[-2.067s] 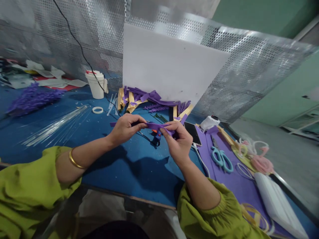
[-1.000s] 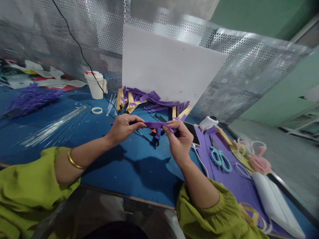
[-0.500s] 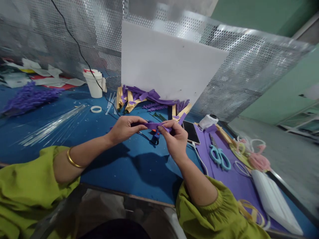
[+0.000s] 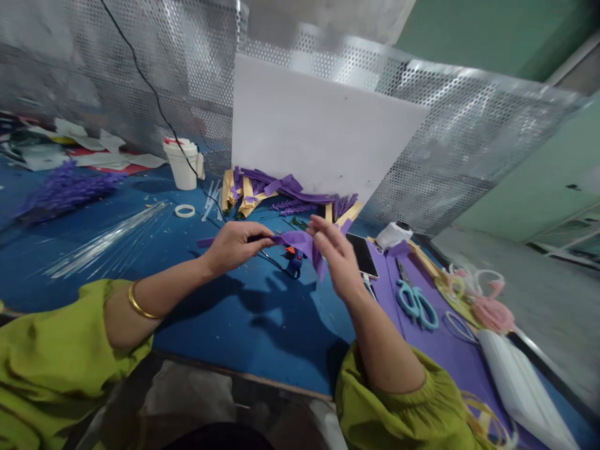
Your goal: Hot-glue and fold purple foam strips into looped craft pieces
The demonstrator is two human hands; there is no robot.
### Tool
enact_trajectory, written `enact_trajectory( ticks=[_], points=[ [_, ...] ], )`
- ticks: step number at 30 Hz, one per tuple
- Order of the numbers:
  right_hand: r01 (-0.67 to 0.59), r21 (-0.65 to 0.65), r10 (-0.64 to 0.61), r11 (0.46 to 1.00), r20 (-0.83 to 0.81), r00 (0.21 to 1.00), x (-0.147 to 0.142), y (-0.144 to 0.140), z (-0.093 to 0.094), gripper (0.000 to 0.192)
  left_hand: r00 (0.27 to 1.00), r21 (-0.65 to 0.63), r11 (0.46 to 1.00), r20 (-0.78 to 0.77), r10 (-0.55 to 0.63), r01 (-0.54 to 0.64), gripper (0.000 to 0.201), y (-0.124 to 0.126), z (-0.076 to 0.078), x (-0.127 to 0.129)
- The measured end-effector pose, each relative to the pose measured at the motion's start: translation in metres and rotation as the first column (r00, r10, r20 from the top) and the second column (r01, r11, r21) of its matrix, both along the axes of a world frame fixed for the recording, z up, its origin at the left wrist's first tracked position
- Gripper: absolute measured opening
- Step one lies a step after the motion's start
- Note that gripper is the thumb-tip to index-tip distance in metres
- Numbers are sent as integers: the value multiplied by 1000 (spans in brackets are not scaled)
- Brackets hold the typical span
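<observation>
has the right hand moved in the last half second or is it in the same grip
Yes. The right hand has opened, fingers lifted off the purple strip, which now droops toward the glue gun. The left hand stays pinched on it.

Before you lies a blue felt-covered table (image 4: 244,325). On it, far left, a heap of purple foam sprigs (image 4: 65,190) lies near scattered white and red paper sheets (image 4: 98,153). A bundle of clear thin rods (image 4: 107,240) lies beside a small white tape ring (image 4: 184,211), with a white plastic cup (image 4: 184,164) behind. A pile of purple and tan foam strips (image 4: 276,190) rests at the back. To your right, teal-handled scissors (image 4: 416,303) lie on a purple foam sheet (image 4: 440,344), near a black smartphone (image 4: 363,255).
</observation>
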State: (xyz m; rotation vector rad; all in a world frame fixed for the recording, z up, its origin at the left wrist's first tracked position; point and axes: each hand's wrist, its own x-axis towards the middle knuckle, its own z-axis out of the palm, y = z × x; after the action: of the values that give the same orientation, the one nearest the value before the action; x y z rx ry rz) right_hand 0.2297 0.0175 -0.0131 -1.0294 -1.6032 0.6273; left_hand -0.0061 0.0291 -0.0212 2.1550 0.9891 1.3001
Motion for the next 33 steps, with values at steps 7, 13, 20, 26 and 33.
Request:
enact_trajectory(
  ticks=[7,13,20,26,33],
  points=[
    [529,48,-311,847,852,421,62,24,4,11,993,156,982,-40,110,-102,22,8,-2,-10],
    [479,83,-339,874,810,478,47,21,-2,15,996,152,986,-42,74,-67,22,5,-3,-6],
    [420,-25,-204,907,847,492,39,16,3,14,995,186,980,-60,76,-63,20,5,-2,-7],
    [494,-26,-209,869,886,414,42,23,-7,19,996,190,980,-50,77,-66,20,5,-2,-7],
    [522,83,-368,849,802,471,40,19,-2,18,998,194,980,-49,50,-40,20,1,1,-5]
  ],
)
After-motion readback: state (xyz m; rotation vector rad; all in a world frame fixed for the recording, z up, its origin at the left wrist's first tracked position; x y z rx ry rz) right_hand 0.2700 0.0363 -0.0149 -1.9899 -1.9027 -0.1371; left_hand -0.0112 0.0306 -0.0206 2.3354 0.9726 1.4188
